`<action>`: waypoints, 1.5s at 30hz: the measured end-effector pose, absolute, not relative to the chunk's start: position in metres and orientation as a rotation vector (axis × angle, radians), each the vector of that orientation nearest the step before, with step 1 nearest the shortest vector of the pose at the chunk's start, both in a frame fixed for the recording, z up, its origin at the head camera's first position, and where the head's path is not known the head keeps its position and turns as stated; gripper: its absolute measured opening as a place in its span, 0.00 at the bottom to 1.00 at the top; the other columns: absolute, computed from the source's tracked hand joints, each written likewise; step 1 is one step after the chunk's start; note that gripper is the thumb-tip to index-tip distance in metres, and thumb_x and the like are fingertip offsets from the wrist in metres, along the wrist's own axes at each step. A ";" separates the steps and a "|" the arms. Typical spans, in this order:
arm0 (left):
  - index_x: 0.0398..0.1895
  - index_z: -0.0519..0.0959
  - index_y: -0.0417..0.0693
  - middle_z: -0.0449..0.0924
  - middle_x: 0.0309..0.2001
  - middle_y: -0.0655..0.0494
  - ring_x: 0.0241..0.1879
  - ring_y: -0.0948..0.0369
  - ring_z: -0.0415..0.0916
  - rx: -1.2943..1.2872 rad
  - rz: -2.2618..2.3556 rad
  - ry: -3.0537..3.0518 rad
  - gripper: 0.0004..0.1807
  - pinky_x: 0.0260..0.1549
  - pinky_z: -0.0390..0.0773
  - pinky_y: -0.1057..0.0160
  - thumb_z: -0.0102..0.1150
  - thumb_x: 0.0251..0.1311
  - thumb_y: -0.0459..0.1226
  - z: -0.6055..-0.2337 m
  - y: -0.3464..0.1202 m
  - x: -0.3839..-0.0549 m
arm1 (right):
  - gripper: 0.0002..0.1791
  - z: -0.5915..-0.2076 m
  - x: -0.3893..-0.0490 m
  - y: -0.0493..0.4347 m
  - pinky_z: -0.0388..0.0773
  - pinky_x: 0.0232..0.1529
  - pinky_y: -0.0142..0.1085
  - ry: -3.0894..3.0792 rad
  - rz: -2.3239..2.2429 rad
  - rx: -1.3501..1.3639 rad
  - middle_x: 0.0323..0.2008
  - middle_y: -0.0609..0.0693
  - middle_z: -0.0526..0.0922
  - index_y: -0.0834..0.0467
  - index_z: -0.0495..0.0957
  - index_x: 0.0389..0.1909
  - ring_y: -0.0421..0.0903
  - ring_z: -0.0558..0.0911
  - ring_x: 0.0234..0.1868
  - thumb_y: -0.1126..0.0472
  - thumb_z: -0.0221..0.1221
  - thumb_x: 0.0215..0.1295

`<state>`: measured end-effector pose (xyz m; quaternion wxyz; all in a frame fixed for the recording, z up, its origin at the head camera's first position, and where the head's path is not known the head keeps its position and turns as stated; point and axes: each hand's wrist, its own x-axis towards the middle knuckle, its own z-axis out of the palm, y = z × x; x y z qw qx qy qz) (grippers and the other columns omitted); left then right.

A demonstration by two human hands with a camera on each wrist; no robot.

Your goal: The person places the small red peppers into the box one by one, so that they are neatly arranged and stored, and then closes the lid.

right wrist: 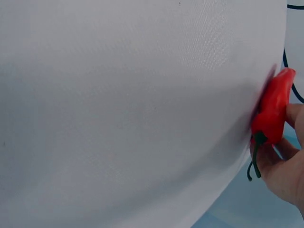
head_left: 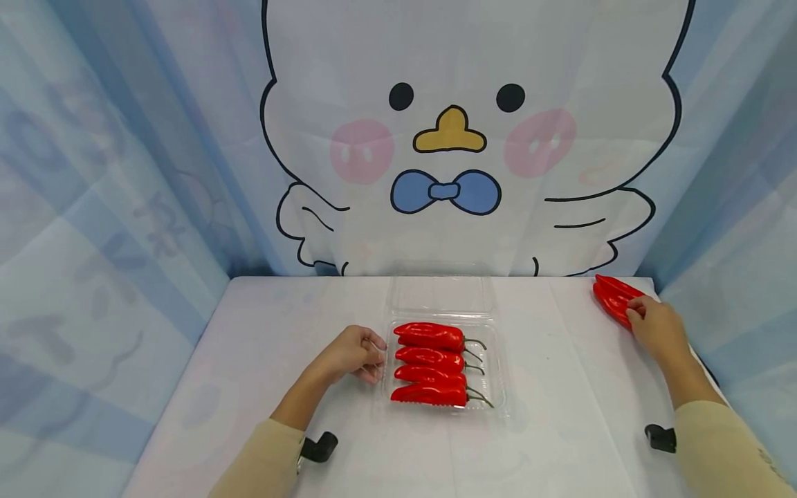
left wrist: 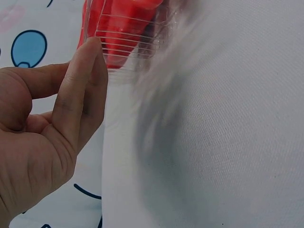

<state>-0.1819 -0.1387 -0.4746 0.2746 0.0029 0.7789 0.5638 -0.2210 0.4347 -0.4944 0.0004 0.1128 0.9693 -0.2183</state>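
Observation:
Several glossy red peppers (head_left: 429,357) with green stems lie in rows inside a clear plastic box (head_left: 500,360), whose lid stands folded back. At the box's left edge, my left hand (head_left: 353,353) pinches the rim; in the left wrist view its fingertips (left wrist: 92,45) meet the ribbed clear wall. Far to the right, my right hand (head_left: 658,325) grips red peppers (head_left: 613,297) by the table's back right corner. In the right wrist view, the thumb and fingers are around a red pepper (right wrist: 274,111), and two green stems hang beside them.
The open clear lid (head_left: 441,296) reaches back toward the curtain (head_left: 448,242) with a printed cartoon figure. A white cloth covers the table (head_left: 548,429). Blue and white curtains (head_left: 112,207) enclose the sides.

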 end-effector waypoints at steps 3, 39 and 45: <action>0.47 0.77 0.34 0.84 0.27 0.46 0.20 0.59 0.82 0.011 1.509 2.099 0.09 0.25 0.88 0.62 0.63 0.67 0.28 -0.474 -0.138 -0.182 | 0.22 -0.495 -0.220 0.434 0.77 0.57 0.70 3.031 -0.715 0.380 0.57 0.78 0.69 0.75 0.66 0.62 0.75 0.67 0.57 0.65 0.52 0.76; 0.49 0.77 0.34 0.84 0.29 0.45 0.22 0.58 0.83 -0.009 1.495 2.123 0.11 0.25 0.88 0.61 0.64 0.68 0.30 -0.470 -0.136 -0.182 | 0.36 -0.498 -0.219 0.420 0.72 0.61 0.72 2.900 -0.752 0.518 0.68 0.80 0.60 0.72 0.53 0.76 0.78 0.62 0.64 0.65 0.56 0.74; 0.49 0.77 0.34 0.84 0.28 0.45 0.21 0.58 0.83 -0.010 1.482 2.125 0.11 0.24 0.88 0.62 0.64 0.68 0.30 -0.471 -0.136 -0.182 | 0.38 -0.501 -0.217 0.420 0.71 0.62 0.72 2.891 -0.754 0.530 0.68 0.80 0.58 0.71 0.51 0.77 0.78 0.61 0.66 0.65 0.57 0.73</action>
